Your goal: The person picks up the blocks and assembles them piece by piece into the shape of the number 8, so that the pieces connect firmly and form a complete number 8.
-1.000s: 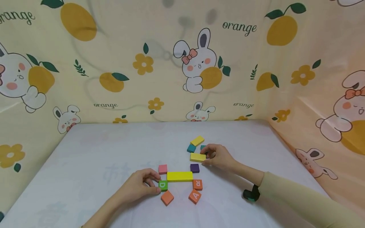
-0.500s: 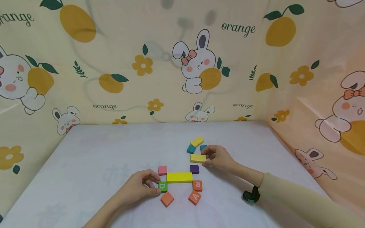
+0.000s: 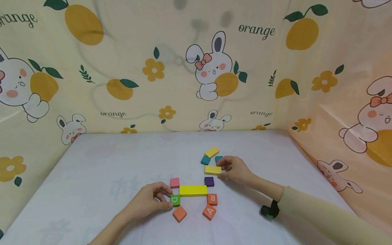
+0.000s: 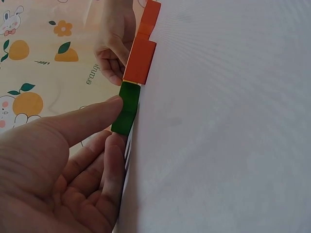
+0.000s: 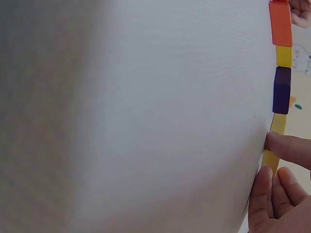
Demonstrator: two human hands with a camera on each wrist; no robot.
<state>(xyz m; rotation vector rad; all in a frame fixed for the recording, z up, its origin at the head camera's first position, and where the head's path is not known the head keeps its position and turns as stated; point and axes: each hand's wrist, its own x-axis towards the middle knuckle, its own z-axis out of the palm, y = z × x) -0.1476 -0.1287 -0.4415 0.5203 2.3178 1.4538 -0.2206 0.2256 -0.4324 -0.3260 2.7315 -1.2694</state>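
In the head view, my left hand [image 3: 150, 200] pinches the left end of a green letter block [image 3: 175, 200] between thumb and fingers; the left wrist view shows the thumb on the green block [image 4: 127, 108]. My right hand [image 3: 237, 170] holds the right end of a pale yellow block [image 3: 212, 170], thumb at its near side. A teal block [image 3: 218, 159] is partly hidden behind its fingers. Between the hands lies a long yellow block [image 3: 193, 191], with a pink block [image 3: 175, 182] and a purple block [image 3: 209, 181] at its far corners.
An orange block [image 3: 179, 214] touches the green one's near side. Two orange letter blocks, R [image 3: 212, 199] and A [image 3: 209, 212], lie at the right. Farther back are another teal block [image 3: 205, 160] and a yellow block [image 3: 212, 152]. A patterned cloth [image 3: 171, 68] walls the white table.
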